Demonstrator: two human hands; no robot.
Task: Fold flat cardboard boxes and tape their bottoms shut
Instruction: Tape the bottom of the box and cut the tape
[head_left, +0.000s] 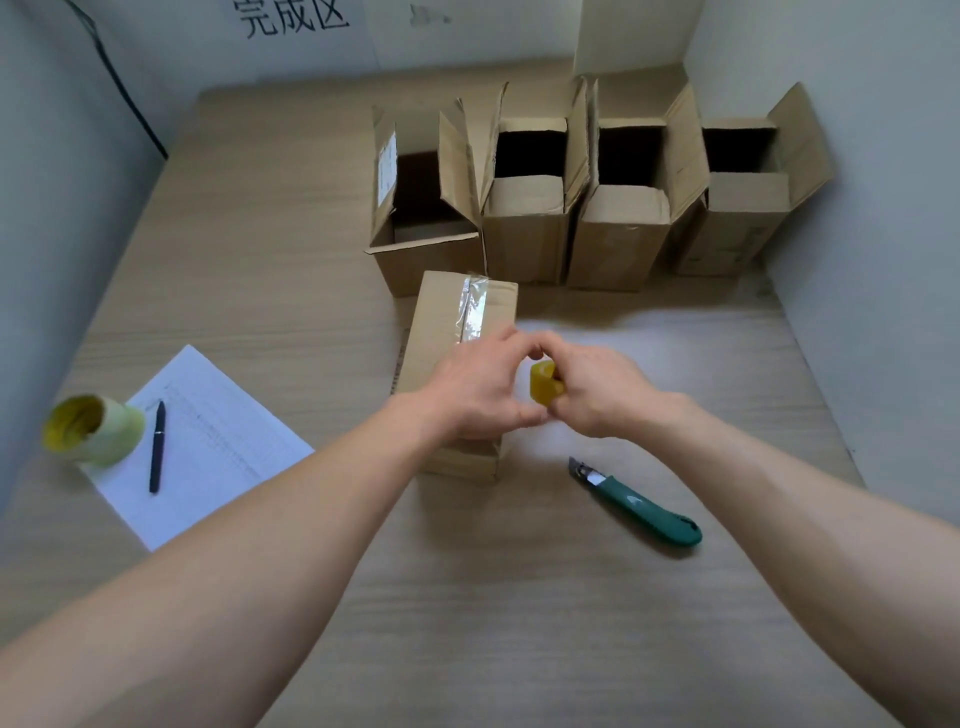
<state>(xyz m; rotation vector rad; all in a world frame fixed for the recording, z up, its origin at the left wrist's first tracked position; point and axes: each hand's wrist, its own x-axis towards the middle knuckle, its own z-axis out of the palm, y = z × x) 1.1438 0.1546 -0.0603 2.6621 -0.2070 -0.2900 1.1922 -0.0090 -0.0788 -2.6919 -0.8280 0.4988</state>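
From the head view I saw a pale wood-grain table (291, 249) boxed in by grey walls left, right and far, with a paper sign (293, 21) on the far wall. Four open boxes (524, 197) stood in a row at the far right, nearly reaching the right wall. Just near of them a taped box (457, 332) lay on the table. My left hand (475, 387) rested on it, fingertips meeting my right hand (592, 389), which gripped a small yellow tape roll (542, 387). A green knife (641, 506) lay near right. Far left sat a bigger roll (91, 428), a sheet (218, 441) and a pen (157, 447). Bare tabletop spread near and far left.
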